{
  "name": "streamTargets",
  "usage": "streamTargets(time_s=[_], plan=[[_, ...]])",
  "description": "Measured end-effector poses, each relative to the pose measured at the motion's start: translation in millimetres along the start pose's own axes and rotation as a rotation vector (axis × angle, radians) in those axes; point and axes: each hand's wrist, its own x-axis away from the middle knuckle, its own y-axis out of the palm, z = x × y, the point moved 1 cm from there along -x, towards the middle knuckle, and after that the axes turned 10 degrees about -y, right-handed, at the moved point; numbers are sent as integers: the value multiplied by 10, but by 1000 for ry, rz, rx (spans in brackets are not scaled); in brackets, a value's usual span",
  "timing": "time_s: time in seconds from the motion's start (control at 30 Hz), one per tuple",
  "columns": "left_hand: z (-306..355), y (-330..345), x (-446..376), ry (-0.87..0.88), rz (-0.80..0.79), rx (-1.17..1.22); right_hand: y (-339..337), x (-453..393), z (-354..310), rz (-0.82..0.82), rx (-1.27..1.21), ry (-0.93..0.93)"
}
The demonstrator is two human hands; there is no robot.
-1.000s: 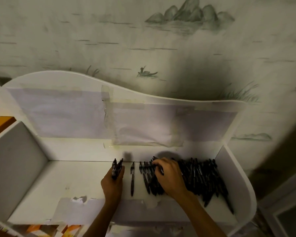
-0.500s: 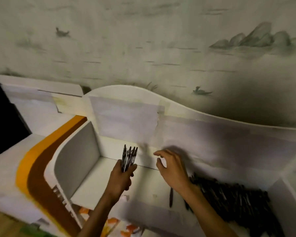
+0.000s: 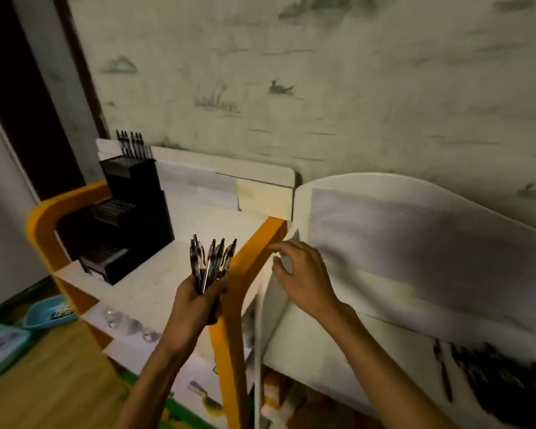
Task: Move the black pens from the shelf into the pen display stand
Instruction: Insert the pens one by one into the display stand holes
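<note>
Head view: my left hand (image 3: 195,300) grips a bunch of black pens (image 3: 209,261); right hand (image 3: 300,274) loose, empty. Stand (image 3: 130,212) holds few (top tier), shelf pile (image 3: 502,379) seemingly large.

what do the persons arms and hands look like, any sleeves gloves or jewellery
Both forearms are bare as far as the frame shows, with no sleeve in view. The left hand and right hand wear no gloves, and no ring, watch or bracelet can be made out in the dim light.
</note>
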Motion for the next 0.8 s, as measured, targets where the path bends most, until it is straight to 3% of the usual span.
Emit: streamTargets(time_s=[0.4,0.63,0.8], plan=[[95,-2047,-679,10,5,43,1418,-955,-1083,-59,82,26],[73,-2670,-1350,19,42,62,2007,-1414,-1214,-105,182,59],[138,-3017,-1993,41,-25,30,2393,-1888,-1168,-78,183,89]])
